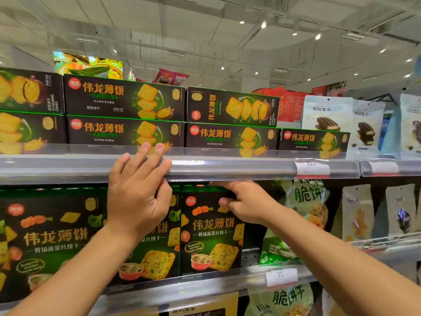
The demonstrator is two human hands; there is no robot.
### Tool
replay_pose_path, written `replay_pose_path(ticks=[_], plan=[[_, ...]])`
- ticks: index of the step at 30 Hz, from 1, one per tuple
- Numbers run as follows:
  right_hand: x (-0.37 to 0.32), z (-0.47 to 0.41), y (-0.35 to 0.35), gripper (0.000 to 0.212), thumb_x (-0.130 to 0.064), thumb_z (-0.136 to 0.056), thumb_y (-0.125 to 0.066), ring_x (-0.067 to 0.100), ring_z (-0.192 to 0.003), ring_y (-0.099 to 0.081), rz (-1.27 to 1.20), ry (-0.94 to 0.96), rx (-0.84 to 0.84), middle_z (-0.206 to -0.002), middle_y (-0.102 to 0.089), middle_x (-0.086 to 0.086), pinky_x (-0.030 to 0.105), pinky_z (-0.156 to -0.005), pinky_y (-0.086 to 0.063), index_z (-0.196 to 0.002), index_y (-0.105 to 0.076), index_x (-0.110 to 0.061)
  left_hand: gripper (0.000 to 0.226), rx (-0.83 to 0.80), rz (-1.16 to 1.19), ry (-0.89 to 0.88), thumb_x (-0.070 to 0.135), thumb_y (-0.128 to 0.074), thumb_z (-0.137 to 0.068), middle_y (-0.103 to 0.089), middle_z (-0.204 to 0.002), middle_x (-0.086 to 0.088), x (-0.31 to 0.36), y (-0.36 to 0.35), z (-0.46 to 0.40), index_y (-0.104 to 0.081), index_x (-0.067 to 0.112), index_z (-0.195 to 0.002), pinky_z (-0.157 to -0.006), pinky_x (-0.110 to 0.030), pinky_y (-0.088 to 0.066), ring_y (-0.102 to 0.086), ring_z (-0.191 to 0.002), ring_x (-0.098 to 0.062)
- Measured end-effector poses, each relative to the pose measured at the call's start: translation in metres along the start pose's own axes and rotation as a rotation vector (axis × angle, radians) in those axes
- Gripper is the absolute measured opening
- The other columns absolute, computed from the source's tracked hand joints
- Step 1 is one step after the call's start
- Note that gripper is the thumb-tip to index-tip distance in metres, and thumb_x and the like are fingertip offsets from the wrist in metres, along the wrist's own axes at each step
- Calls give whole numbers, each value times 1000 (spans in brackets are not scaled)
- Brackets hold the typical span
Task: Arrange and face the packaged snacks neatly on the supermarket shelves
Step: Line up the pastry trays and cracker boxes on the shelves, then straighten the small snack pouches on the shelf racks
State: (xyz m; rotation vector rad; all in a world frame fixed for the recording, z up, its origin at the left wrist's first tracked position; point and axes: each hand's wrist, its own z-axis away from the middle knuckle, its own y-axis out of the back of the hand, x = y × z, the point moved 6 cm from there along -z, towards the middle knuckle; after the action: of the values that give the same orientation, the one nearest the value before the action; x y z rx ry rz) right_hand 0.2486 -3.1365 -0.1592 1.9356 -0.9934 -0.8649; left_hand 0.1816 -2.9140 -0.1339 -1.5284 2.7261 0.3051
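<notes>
Up close, we see our left hand (pixel 136 192) with its fingers straight and spread, the fingertips (pixel 157 148) lying over the clear front rail (pixel 227 166) of the upper shelf and touching the low plastic lip before a flat cracker box (pixel 125 133); it holds nothing. Our right hand (pixel 246 201) curls its fingers over the top edge of an upright cracker box (pixel 209 233) on the lower shelf, thumb on the box's front, gripping its upper right corner just beneath the rail.

That gripped box stands at the right end of a row of matching upright boxes (pixel 45 242), touching its left neighbour. To its right a bare gap of shelf back shows, then a green snack bag (pixel 305 201) leaning near it.

On the upper shelf the flat boxes are stacked two high along the front edge; the second stack from the right has its top box (pixel 232 108) turned sideways, and the last single box (pixel 314 140) sits low beside white pouches (pixel 328 112). A price tag (pixel 312 167) sits on the rail's right stretch, another tag (pixel 281 275) on the lower rail (pixel 205 283).
</notes>
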Motion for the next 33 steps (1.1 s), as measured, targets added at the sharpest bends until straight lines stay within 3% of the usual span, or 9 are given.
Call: replay_pose_path(ticks=[7, 11, 14, 17, 20, 25, 29, 31, 33], plan=[[-13, 17, 15, 50, -40, -92, -59, 2, -82, -55, 8, 127, 61, -113, -68, -2, 26, -75, -50, -139, -48, -27, 40, -54, 11, 67, 23, -44, -88, -60, -133, -15, 5, -1, -2, -73, 2, -106, -111, -49, -23, -45, -132, -35], [-14, 42, 28, 53, -41, -95, -53, 15, -121, -46, 41, 165, 106, -130, -57, 0, 27, -102, -39, -145, -40, -27, 32, -108, -1, 37, 26, -47, -82, -63, -125, -18, 21, -4, -18, -73, 6, -84, -108, -53, -25, -48, -125, -37], [-17, 70, 46, 42, -30, -95, -57, 6, -127, -45, -18, 276, 133, -135, -57, -6, 20, -108, -35, -136, -53, -25, 31, -166, 39, -89, 28, -48, -80, -66, -115, -14, 53, -15, -36, -71, 8, -84, -100, -48, -32, -55, -114, -35], [-3, 90, 89, 27, -15, -89, -60, 2, -97, -66, -184, 333, 158, -104, -73, -11, 26, -85, -55, -115, -69, -21, 27, -174, 78, -143, 26, -50, -79, -69, -101, -7, 87, -33, -55, -71, 9, -86, -89, -41, -38, -61, -99, -28], [21, 91, 154, 19, -8, -82, -59, 11, -72, -68, -286, 420, 314, -79, -73, -5, 34, -64, -56, -92, -73, -15, 26, -197, 55, -224, 25, -52, -79, -68, -93, -6, 126, -61, -75, -70, 9, -89, -78, -42, -45, -62, -89, -27], [81, 47, 253, 17, -10, -70, -54, 36, -67, -64, -378, 370, 471, -70, -70, 9, 49, -64, -54, -72, -68, -21, 22, -222, -11, -293, 19, -52, -79, -63, -80, -9, 176, -111, -103, -68, 5, -85, -60, -43, -48, -57, -70, -32], [114, -40, 282, 20, -5, -76, -58, 26, -72, -68, -234, 198, 314, -74, -73, 4, 36, -64, -60, -78, -73, -20, 20, -229, 43, -169, 17, -52, -82, -60, -83, -8, 175, -124, -104, -67, 4, -85, -59, -36, -47, -56, -71, -28], [126, -85, 267, 20, -10, -83, -62, 19, -76, -69, -147, 100, 103, -82, -75, 1, 27, -61, -60, -87, -75, -24, 21, -227, 92, -137, 16, -51, -83, -60, -85, -7, 171, -124, -102, -68, 3, -85, -60, -31, -45, -55, -72, -23], [133, -118, 238, 19, -21, -88, -65, 19, -96, -67, -50, 43, -150, -105, -72, 0, 31, -76, -60, -104, -73, -29, 22, -226, 113, -130, 16, -51, -83, -60, -86, -7, 169, -122, -101, -69, 2, -86, -60, -29, -44, -55, -73, -21]])
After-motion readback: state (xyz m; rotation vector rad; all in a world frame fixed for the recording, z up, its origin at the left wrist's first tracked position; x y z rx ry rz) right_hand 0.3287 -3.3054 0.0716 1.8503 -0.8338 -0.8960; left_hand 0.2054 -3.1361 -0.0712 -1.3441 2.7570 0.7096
